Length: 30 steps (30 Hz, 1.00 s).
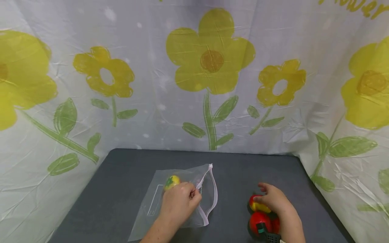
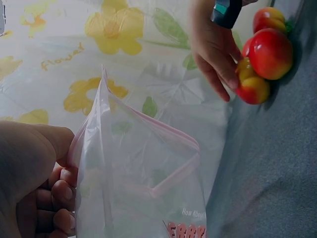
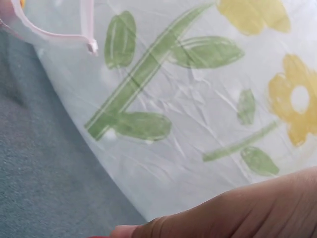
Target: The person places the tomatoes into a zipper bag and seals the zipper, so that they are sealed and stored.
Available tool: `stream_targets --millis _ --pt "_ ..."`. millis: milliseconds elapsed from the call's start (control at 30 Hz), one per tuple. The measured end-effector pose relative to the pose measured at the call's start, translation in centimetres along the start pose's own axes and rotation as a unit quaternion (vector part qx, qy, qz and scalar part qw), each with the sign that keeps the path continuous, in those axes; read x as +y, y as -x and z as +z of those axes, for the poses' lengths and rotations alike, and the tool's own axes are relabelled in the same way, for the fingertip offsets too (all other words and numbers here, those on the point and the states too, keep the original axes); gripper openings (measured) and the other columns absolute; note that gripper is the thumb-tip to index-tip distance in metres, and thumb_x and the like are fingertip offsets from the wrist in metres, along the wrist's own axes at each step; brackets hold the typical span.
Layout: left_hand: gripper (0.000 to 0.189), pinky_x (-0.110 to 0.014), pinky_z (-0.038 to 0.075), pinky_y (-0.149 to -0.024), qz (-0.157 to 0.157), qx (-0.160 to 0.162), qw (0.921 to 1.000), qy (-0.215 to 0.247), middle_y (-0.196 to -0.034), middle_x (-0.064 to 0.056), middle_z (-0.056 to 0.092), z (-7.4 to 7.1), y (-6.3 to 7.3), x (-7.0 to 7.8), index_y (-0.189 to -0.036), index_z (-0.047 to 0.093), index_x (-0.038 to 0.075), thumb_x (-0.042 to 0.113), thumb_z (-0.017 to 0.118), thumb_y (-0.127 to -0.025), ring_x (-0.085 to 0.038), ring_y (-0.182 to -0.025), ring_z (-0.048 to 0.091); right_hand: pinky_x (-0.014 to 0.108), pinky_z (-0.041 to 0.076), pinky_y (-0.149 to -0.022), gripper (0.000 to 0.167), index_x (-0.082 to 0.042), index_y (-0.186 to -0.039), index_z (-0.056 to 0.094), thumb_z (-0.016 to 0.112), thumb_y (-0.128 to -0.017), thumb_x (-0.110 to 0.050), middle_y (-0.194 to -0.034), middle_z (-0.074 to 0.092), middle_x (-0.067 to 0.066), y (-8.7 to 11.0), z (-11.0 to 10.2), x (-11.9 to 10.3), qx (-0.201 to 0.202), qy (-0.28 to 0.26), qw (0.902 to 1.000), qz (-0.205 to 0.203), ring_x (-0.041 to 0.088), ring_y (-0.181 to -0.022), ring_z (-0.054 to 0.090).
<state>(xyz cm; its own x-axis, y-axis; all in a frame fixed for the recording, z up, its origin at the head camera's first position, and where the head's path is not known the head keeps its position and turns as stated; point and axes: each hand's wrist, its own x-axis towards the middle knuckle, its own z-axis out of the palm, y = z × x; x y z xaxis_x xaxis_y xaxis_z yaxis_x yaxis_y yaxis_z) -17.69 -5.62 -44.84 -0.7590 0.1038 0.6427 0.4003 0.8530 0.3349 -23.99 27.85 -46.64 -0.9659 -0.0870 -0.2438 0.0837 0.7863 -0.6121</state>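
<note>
Facing flower-printed sheeting [image 1: 146, 131], you work over one dark grey table [image 1: 237, 175]. Your left hand [image 1: 180, 200] pinches one gaping zip bag [image 1: 153, 206]; one yellow toy fruit [image 1: 172, 181] lies inside. Your right hand [image 1: 275, 199], fingers spread, reaches one red-yellow toy fruit [image 1: 262, 207] beside at least two mostly red fruits [image 1: 259, 218].

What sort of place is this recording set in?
Probably a screened recording setup: a dark tabletop, a pale flowered sheet enclosing its back and sides, and a clear zip bag near some glossy fruit. The room beyond is hidden.

Pink-edged clear bag [image 2: 141, 198] in left grip [image 2: 32, 171], red-yellow fruits [image 2: 271, 53] beyond
</note>
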Motion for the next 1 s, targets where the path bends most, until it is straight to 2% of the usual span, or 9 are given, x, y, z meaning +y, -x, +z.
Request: stream_targets --millis 200,500,733,1000 --pt "0.037 -0.023 0.026 -0.045 0.009 0.010 0.9999 -0.002 -0.057 0.016 0.034 0.01 0.05 0.03 -0.055 0.037 0.026 0.015 0.068 -0.071 -0.002 -0.048 0.032 0.058 0.046 -0.095 0.063 0.007 -0.135 0.057 0.079 -0.087 -0.026 -0.128 0.060 0.032 -0.09 0.75 -0.28 -0.008 0.004 0.9999 0.006 0.045 -0.116 0.058" --pt "0.037 -0.022 0.026 -0.045 0.012 0.014 0.9998 -0.001 -0.057 0.016 0.034 -0.06 0.04 0.03 -0.055 0.037 0.026 0.014 0.069 -0.071 -0.002 -0.049 0.032 0.052 0.051 -0.089 0.067 0.007 -0.134 0.057 0.080 -0.086 -0.034 -0.121 0.065 0.025 -0.03 0.59 -0.66 -0.004 0.013 0.9996 0.026 0.037 -0.107 0.063" --pt "0.037 -0.022 0.026 -0.044 0.014 0.016 0.9998 -0.002 -0.057 0.015 0.035 -0.07 0.04 0.01 -0.056 0.037 0.026 0.014 0.069 -0.071 -0.002 -0.049 0.032 0.049 0.052 -0.084 0.061 0.007 -0.127 0.062 0.079 -0.087 -0.035 -0.109 0.069 0.015 0.01 0.67 -1.02 0.025 0.037 0.9989 0.015 0.026 -0.093 0.063" --pt "0.037 -0.022 0.026 -0.045 0.015 0.015 0.9998 -0.004 -0.057 0.016 0.034 -0.16 0.00 0.10 -0.056 0.037 0.026 0.015 0.069 -0.071 -0.002 -0.049 0.032 0.056 0.048 -0.092 0.053 0.008 -0.124 0.064 0.072 -0.091 -0.033 -0.118 0.066 0.022 -0.29 0.58 -0.86 0.081 0.055 0.9948 -0.027 0.036 -0.104 0.061"
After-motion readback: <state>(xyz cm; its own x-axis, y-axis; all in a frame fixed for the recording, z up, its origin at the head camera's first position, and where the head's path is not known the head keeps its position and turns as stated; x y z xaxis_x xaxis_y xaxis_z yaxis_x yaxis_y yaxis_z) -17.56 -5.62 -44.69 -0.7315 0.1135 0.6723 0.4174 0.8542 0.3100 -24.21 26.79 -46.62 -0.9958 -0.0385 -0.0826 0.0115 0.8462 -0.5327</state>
